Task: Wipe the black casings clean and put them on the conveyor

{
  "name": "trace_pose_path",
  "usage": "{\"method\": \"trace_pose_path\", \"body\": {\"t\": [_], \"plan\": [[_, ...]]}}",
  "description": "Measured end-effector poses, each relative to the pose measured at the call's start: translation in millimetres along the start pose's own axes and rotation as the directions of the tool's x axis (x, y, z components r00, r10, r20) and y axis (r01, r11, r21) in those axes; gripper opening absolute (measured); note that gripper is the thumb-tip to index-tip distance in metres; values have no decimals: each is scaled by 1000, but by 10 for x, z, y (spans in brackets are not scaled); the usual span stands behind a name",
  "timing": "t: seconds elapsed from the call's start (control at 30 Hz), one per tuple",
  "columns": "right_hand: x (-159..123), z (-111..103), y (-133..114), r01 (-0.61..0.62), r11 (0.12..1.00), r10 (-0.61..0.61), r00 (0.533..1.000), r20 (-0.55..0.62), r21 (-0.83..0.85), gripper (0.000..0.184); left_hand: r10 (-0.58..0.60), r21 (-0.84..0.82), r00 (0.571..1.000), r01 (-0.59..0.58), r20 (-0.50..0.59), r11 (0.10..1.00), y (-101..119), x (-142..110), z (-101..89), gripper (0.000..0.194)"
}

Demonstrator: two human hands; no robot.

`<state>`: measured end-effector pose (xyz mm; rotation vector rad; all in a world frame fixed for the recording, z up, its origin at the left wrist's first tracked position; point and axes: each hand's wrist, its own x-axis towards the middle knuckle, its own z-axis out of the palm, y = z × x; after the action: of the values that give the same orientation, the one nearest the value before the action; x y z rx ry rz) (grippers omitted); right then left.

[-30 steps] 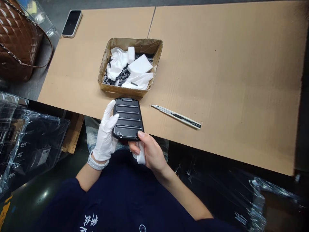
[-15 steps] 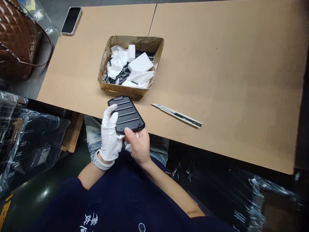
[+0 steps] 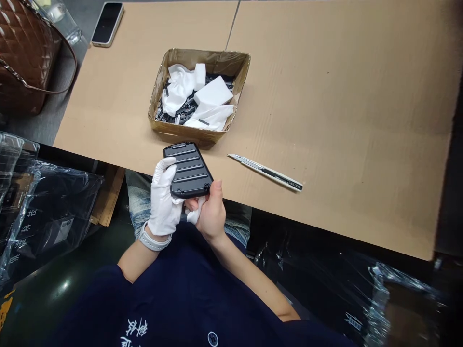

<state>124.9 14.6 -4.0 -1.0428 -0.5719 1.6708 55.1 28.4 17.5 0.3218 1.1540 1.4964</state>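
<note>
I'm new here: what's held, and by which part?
A black case: gloved left hand on its left edge, bare right hand at its near right corner, also holding white cloth.

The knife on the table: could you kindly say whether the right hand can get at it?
Probably yes: nothing visible blocks the right hand from the knife nearby, though that hand holds a white cloth at the black case.

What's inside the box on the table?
The box holds crumpled white material, white blocks and many small dark pieces. Whatever lies under the white things is covered, and so is the bottom.
</note>
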Motion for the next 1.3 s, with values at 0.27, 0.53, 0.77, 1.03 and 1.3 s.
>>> {"method": "trace_pose_path", "body": {"t": [0.27, 0.53, 0.77, 1.03, 1.3], "plan": [[-32, -13, -19, 82, 990, -77, 996, 41, -114, 45, -7, 21, 999, 8, -32, 1000, -5, -2, -22, 16], [-39, -26, 46, 204, 968, -210, 977, -31, -147, 31, -24, 61, 999, 27, -47, 998, -8, -93, 35, 5], [10, 7, 63, 175, 974, -192, 974, -120, -141, 35, -5, 88, 996, 13, -93, 996, -48, -83, 91, 8], [60, 6, 52, 185, 973, -180, 983, 47, -141, 35, 67, 122, 996, -59, -63, 991, -43, 34, -18, 4], [55, 61, 31, 277, 945, -299, 947, -119, -174, 30, 163, 49, 985, -160, -54, 986, -86, -45, 81, 9]]}}
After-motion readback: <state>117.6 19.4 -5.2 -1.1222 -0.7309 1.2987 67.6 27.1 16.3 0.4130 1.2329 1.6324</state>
